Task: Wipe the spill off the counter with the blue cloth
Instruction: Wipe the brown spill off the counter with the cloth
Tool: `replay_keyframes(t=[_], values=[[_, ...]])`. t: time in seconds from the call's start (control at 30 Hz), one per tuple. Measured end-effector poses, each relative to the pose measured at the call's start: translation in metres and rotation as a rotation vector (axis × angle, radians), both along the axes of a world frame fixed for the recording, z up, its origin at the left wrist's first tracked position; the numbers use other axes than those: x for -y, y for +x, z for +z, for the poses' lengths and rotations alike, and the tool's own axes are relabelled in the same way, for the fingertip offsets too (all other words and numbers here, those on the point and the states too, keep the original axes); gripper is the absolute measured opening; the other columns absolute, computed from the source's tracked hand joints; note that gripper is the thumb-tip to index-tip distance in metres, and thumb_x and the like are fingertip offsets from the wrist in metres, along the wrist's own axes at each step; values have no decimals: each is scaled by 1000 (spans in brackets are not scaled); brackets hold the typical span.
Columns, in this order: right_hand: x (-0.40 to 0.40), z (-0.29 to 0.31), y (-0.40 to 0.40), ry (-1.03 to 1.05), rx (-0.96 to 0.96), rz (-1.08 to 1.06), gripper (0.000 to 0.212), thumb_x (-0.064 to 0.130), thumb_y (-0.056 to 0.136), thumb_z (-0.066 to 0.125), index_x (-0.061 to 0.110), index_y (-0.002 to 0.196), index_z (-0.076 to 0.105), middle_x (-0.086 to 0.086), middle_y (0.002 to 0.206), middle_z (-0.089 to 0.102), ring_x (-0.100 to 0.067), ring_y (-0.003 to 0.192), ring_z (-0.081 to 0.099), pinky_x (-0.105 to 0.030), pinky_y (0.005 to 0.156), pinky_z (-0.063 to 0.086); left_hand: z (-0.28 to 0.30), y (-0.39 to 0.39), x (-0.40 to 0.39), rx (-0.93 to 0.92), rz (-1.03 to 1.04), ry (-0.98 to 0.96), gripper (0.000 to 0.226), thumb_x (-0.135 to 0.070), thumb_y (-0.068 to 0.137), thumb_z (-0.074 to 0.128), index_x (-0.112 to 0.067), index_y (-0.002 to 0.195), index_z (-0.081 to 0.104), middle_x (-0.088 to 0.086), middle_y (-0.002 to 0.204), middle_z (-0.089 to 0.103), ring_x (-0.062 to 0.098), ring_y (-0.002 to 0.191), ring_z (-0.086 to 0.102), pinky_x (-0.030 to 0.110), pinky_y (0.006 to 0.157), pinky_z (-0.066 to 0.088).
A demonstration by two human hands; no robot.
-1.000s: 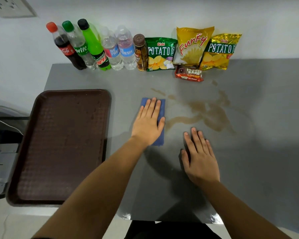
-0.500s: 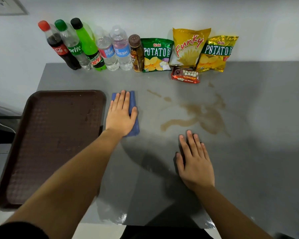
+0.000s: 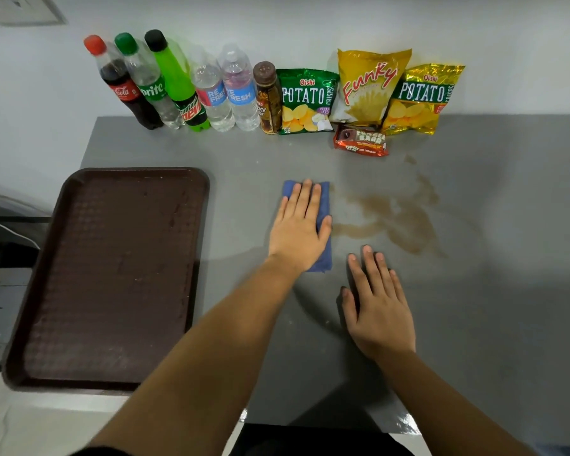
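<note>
A folded blue cloth [image 3: 323, 262] lies on the grey counter [image 3: 494, 311], just left of a brown liquid spill [image 3: 408, 222]. My left hand [image 3: 297, 232] lies palm down on the cloth with fingers straight, covering most of it and pressing it to the surface. The cloth's right edge touches the spill's left end. My right hand [image 3: 379, 311] rests flat on the bare counter, fingers spread, just in front of the spill and holding nothing.
A dark brown tray [image 3: 112, 274] lies at the left, overhanging the counter's front edge. Along the back wall stand several bottles [image 3: 178, 83] and snack bags [image 3: 369, 87], with a fudge bar pack [image 3: 361, 141] just behind the spill.
My left hand slid the cloth left toward the tray, then back right to the spill's left edge. The right hand stayed flat in place.
</note>
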State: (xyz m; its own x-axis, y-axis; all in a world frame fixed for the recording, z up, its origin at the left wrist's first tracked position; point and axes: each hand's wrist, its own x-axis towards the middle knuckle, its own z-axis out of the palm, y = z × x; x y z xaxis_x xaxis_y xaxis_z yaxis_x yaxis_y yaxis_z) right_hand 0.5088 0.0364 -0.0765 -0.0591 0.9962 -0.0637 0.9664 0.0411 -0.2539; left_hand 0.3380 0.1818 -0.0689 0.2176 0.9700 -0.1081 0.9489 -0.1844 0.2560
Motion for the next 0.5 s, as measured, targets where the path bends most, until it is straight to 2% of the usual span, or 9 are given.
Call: replay_keyframes(t=[0.13,0.27,0.37,0.5], values=[[0,-3,0,63,-13,5,63,41,103,37,22,162,26,-4,172,16,-21,160,8,-44,129,14,-3,-23,43,55,70,30,70,-52,108,29,-17,166,10,2,173,5,19,160,0,38,129,-2],[0,-4,1,69,-22,8,63,42,103,37,23,162,27,-4,172,16,-22,160,9,-45,129,15,-5,-67,50,80,115,78,70,-48,105,42,-15,164,22,3,172,17,21,159,10,40,130,6],[-1,-3,0,39,-12,8,63,44,104,33,25,163,22,-2,173,11,-20,160,4,-42,129,12,-5,-88,25,44,125,72,69,-48,106,39,-15,164,21,4,172,16,23,159,9,40,130,5],[0,-2,0,38,-19,1,63,44,104,33,26,163,21,-1,173,11,-19,160,2,-42,129,13,-5,-82,-16,3,129,48,70,-52,107,27,-16,165,14,3,173,11,21,160,4,39,129,-1]])
